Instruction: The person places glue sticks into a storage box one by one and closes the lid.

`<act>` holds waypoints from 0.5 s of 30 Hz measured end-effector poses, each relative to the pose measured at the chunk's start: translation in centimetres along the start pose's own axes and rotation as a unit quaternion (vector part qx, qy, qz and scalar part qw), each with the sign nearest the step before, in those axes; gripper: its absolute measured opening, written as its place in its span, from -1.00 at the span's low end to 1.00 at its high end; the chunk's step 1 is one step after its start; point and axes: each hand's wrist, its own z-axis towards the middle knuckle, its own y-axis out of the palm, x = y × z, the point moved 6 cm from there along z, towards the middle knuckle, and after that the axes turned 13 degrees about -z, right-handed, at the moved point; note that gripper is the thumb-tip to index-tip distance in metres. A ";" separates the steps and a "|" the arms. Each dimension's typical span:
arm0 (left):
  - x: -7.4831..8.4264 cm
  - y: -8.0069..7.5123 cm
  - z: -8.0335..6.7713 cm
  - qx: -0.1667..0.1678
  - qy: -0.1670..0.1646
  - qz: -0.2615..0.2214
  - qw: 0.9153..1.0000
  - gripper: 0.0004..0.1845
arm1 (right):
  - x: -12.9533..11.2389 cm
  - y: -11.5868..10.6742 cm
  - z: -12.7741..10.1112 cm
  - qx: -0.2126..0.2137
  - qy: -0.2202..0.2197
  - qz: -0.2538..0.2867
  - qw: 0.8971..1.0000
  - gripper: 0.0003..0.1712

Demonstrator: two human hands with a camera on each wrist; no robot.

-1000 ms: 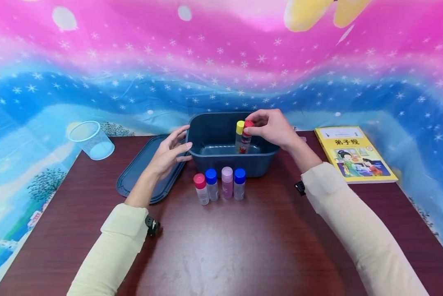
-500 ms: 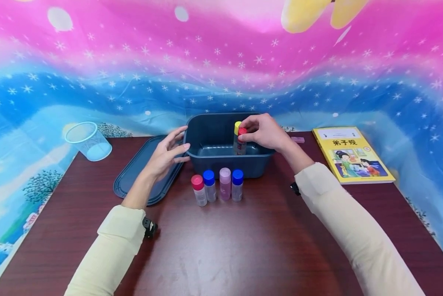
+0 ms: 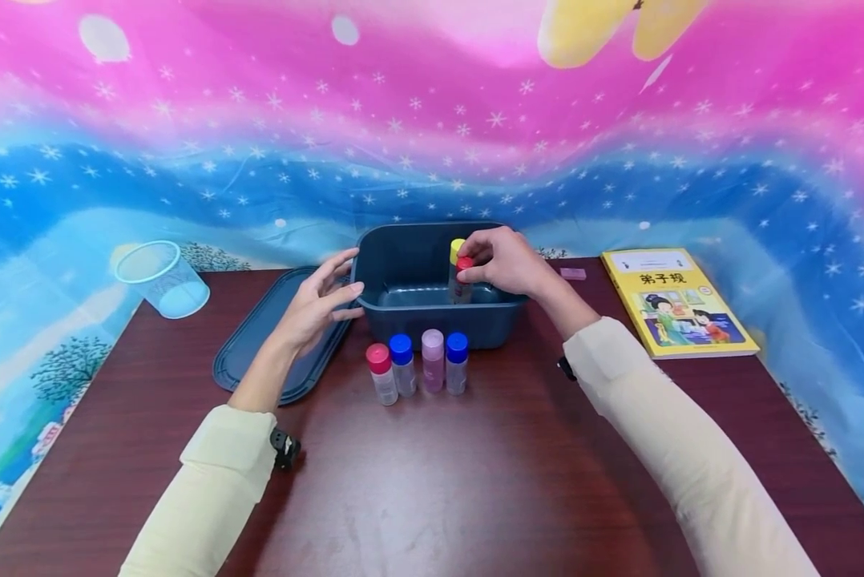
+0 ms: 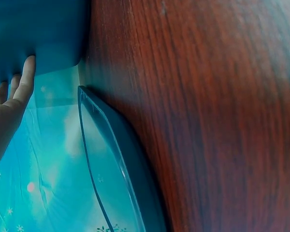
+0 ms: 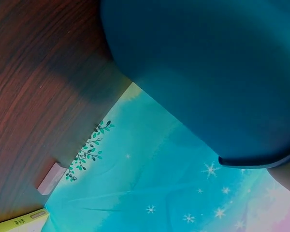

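In the head view a dark blue-grey plastic bin (image 3: 442, 324) stands toward the back of the table. My right hand (image 3: 507, 258) reaches over its right side and pinches the red cap of a small bottle (image 3: 464, 264) inside it. Right beside that one is a bottle with a yellow cap (image 3: 457, 247); its lower part is partly hidden. My left hand (image 3: 316, 308) touches the bin's left end, and the left wrist view shows its straight fingers (image 4: 25, 84) against the outer wall. The right wrist view shows mainly the bin's outside (image 5: 198, 72), with the right fingers hidden.
Before the bin stand a red-capped bottle (image 3: 381, 375), two blue-capped bottles (image 3: 402, 367) and a pink bottle (image 3: 433, 362). The bin's lid (image 3: 259, 340) lies left. A mesh basket (image 3: 163, 280), a yellow book (image 3: 677, 304) and a small pink block (image 3: 572, 274) are farther out.
My right hand has lowered the red-capped bottle deeper into the bin, next to the yellow-capped one. The left hand stays at the bin's end. The whole head view has shifted slightly.
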 end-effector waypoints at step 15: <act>0.1 0.0 -0.1 0.000 -0.001 0.010 1.000 -0.30 | -0.1 0.0 0.1 -0.002 0.009 -0.005 1.000 -0.63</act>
